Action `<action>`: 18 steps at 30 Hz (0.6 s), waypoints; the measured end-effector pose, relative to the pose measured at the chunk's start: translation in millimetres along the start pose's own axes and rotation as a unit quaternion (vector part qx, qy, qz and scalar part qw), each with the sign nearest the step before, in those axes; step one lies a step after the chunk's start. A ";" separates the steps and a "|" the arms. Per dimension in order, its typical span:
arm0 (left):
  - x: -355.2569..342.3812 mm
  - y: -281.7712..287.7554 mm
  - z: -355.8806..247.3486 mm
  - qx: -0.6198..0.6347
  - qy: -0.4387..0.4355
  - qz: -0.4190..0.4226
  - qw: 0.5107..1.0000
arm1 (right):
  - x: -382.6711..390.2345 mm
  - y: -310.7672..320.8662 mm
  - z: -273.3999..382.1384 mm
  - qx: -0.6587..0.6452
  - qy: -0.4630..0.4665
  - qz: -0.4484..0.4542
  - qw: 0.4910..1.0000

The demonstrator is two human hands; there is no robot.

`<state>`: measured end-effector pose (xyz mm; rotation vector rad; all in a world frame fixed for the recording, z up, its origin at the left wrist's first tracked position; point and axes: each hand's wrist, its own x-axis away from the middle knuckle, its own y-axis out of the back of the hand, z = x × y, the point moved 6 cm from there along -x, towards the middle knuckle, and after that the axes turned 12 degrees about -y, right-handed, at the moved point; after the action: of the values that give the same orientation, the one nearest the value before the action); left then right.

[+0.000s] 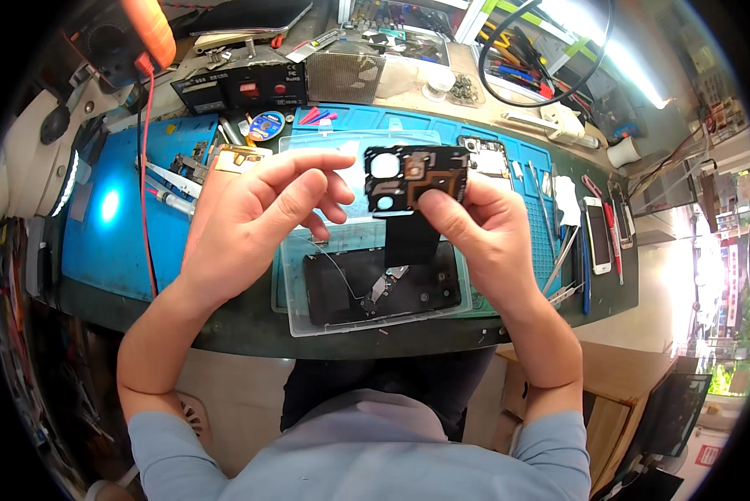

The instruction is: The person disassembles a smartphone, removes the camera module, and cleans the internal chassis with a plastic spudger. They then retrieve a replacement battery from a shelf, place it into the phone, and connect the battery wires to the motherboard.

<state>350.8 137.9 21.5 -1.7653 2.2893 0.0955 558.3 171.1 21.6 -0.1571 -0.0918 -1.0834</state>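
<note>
White-screened phone [597, 235] lies right; dark monitor [674, 411] lower right.

This is a phone-repair workshop. A blue repair mat [133, 225] covers the bench [250, 330], strewn with tweezers [168, 177] and a solder spool [267, 125]. Spare handsets [598, 234] lie at the right edge, screwdrivers [512, 71] crowd a rack behind, and a black bench unit [241, 88], probably a power supply, stands at the back.

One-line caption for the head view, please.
Right hand pinches a black phone inner cover plate above an opened phone on a clear tray; left hand hovers beside it.
</note>
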 end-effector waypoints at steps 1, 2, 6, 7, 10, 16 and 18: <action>0.8 -1.2 1.5 0.017 0.003 -0.003 1.000 | -0.6 -1.6 -1.4 0.013 -0.003 0.006 1.000; -0.3 -4.8 1.2 0.014 0.006 0.013 1.000 | 0.5 -2.6 0.4 0.056 -0.002 0.003 0.998; 7.8 -15.8 5.9 0.044 0.075 0.079 0.993 | 0.9 -16.7 -9.9 0.049 -0.007 0.102 0.994; 7.3 -20.9 4.8 0.050 0.065 0.085 0.993 | 2.9 -18.3 -7.9 0.085 0.002 0.098 0.992; 12.1 -23.4 6.9 0.045 0.073 0.088 0.992 | 4.8 -21.5 -1.2 0.188 0.028 0.124 0.974; 15.0 -26.5 8.2 0.007 0.095 0.127 0.987 | 8.8 -24.8 -2.3 0.216 0.083 0.108 0.967; 14.8 -29.3 7.5 0.009 0.095 0.113 0.989 | 8.9 -24.8 -2.0 0.221 0.082 0.102 0.966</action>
<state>376.6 117.7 13.7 -1.5594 2.6110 -0.0552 540.5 151.7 23.0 0.3197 -0.1629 -0.8442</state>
